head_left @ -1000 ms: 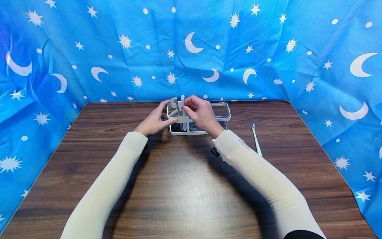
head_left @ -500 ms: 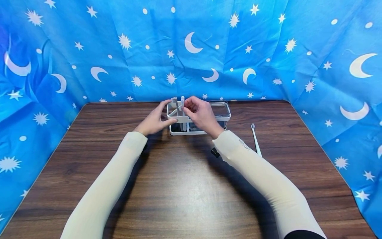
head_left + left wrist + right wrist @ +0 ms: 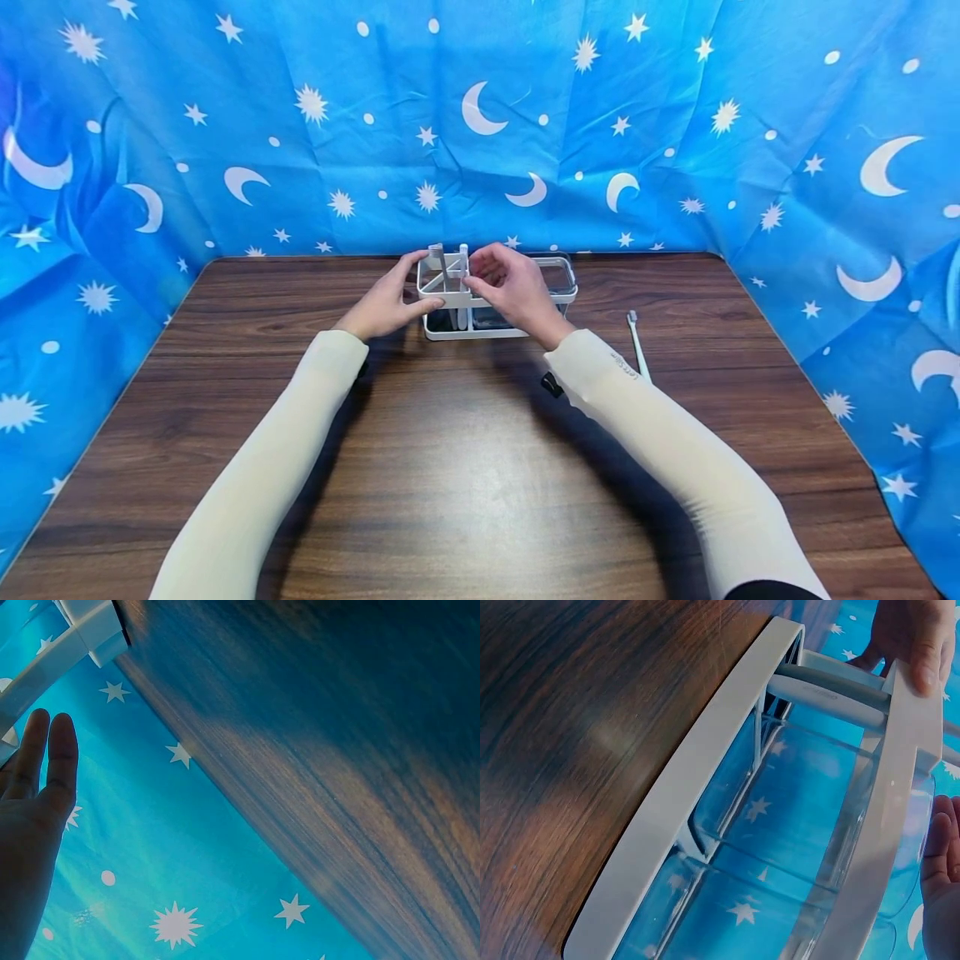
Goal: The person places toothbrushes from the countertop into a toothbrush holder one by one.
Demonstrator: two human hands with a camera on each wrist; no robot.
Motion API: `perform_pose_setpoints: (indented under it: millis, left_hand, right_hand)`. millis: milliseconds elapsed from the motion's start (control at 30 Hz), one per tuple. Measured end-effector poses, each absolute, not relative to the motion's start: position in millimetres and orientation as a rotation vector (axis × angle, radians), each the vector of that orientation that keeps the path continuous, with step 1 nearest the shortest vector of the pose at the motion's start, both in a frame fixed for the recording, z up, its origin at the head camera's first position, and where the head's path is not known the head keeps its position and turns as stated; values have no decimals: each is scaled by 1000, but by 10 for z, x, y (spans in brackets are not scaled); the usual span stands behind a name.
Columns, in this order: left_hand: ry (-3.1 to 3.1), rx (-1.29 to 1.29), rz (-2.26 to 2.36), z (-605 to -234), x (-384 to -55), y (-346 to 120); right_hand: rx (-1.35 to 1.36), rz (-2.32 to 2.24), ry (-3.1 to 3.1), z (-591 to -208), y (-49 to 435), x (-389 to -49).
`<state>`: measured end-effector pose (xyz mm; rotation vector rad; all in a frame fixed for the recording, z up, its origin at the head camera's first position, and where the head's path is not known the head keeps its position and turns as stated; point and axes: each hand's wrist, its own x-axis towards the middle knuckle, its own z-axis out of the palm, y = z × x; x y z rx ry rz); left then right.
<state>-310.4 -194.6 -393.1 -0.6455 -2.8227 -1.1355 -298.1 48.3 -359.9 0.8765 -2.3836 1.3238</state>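
Near the table's back edge stands a white toothbrush holder (image 3: pixel 450 299) with clear inserts. My left hand (image 3: pixel 385 304) grips its left end; the thumb lies on the front upper rim, the fingers reach behind. In the left wrist view two fingers look straight beside the frame. A grey toothbrush (image 3: pixel 441 262) and a white toothbrush (image 3: pixel 463 260) stand in the left compartment; their handles show through the frame in the right wrist view. Just right of the white one, my right hand (image 3: pixel 519 287) has its thumb and fingers parted, apparently holding nothing, over the holder's middle.
Another toothbrush (image 3: pixel 637 346), pale with a grey head, lies on the wooden table (image 3: pixel 450 467) to the right, partly hidden by my right sleeve. A clear container (image 3: pixel 557 275) fills the holder's right part. A blue curtain (image 3: pixel 375 150) with moons and stars hangs behind.
My right hand has moved slightly right and its fingertips have come away from the white toothbrush, which stays upright in the holder. The left hand keeps its place on the holder.
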Motion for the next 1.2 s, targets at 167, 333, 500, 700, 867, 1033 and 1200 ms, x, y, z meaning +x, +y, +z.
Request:
perform_pose_setpoints:
  millis: [167,333,500,700,867,1033,1200]
  left_hand:
    - [-2825,-652,-1136,-3943,-3110,-1949]
    - [-2828,-643,-1139,-3936,-3100,-1945]
    - [-2825,-650,-1130,-3928,-3096,-1944]
    - [-2820,-658,-1119,-3931,-3103,-1944]
    - [-2827,-653,-1102,-3934,-3099,-1943]
    - [-2833,-637,-1098,-3947,-3103,-1951]
    - [-2833,-636,-1098,-3955,-3107,-1954]
  right_hand:
    - [861,1328,-2398,-3597,541,-2976]
    - [844,1301,-2391,-3610,617,-2981]
    - [812,1264,-2409,-3608,702,-2984]
    - [802,1248,-2398,-3606,808,-2983]
    - [767,1194,-2411,-3611,905,-2978]
    - [724,1175,-2449,-3615,1021,-2964]
    - [686,1155,-2464,-3631,1146,-2945]
